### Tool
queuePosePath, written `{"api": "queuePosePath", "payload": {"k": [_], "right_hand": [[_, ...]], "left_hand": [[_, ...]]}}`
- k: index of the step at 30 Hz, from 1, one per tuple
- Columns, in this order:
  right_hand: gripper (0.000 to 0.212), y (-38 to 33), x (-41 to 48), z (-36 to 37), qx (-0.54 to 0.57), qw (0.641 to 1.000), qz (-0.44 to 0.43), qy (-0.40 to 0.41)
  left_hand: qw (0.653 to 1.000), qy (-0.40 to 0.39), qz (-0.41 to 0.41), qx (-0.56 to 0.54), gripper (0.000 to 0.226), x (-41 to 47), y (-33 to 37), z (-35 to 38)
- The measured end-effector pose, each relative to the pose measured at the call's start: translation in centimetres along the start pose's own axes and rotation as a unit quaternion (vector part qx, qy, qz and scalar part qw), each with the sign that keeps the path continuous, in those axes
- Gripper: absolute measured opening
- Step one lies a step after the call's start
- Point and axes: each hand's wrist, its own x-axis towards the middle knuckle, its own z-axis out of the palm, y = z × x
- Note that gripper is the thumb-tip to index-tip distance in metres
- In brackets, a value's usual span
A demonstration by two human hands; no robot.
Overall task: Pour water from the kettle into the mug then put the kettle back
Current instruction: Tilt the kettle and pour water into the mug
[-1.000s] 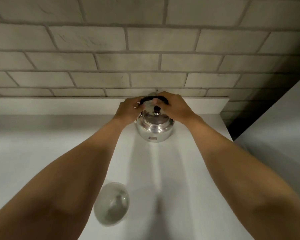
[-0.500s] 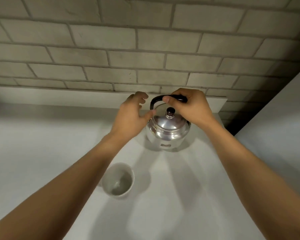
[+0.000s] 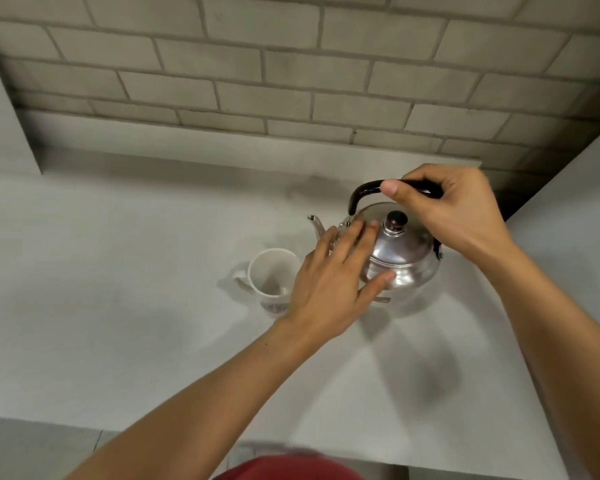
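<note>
A shiny steel kettle [image 3: 407, 259] with a black handle and a dark lid knob is on the white counter [image 3: 118, 306], its thin spout pointing left toward the mug. My right hand [image 3: 454, 213] is closed around the black handle at the top. My left hand [image 3: 333, 282] lies against the kettle's left side, fingers spread over the body and thumb along its lower front. A white mug [image 3: 271, 277] with a small pattern near its base stands just left of the kettle, its handle to the left. My left hand partly covers the mug's right rim.
A grey brick wall [image 3: 291, 81] rises behind the counter. A white vertical panel [image 3: 568, 220] closes off the right side, and another stands at the far left. The counter's front edge runs along the bottom, with red fabric [image 3: 284, 469] below it.
The view has dropped and shifted, so kettle and mug now appear side by side. My left hand went from the handle area down to the kettle's side. My right hand stays on the handle.
</note>
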Motion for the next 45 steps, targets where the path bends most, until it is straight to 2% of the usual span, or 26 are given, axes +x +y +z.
{"api": "queuePosePath", "payload": {"k": [3,9,13,17,22,35,45], "right_hand": [[0.032,-0.8,-1.7,-0.3,-0.004,1.0,-0.006,-0.004],[0.029,-1.4,-4.0,-0.2,-0.016,1.0,-0.005,-0.016],[0.027,-2.2,-5.0,0.2,-0.012,0.999,-0.013,-0.045],[0.037,-2.4,-5.4,0.4,-0.043,0.998,-0.005,-0.051],[0.039,-3.6,-5.4,0.5,-0.073,0.995,-0.009,-0.066],[0.033,-7.3,-3.9,0.7,-0.133,0.984,-0.056,-0.108],[0.041,-9.6,-2.3,1.2,-0.17,0.969,-0.093,-0.15]], "left_hand": [[0.998,-0.03,-0.004,-0.061,0.075,-1.5,0.3,0.7],[0.989,0.014,-0.016,-0.145,0.069,-4.2,1.4,2.1],[0.987,0.007,-0.042,-0.154,0.068,-5.6,1.5,2.6],[0.985,0.002,-0.054,-0.167,0.068,-6.2,1.5,2.9],[0.981,0.011,-0.061,-0.183,0.069,-6.7,1.5,2.7],[0.963,0.083,-0.054,-0.249,0.065,-6.6,1.5,1.6],[0.947,0.118,-0.06,-0.292,0.064,-6.1,1.6,1.2]]}}
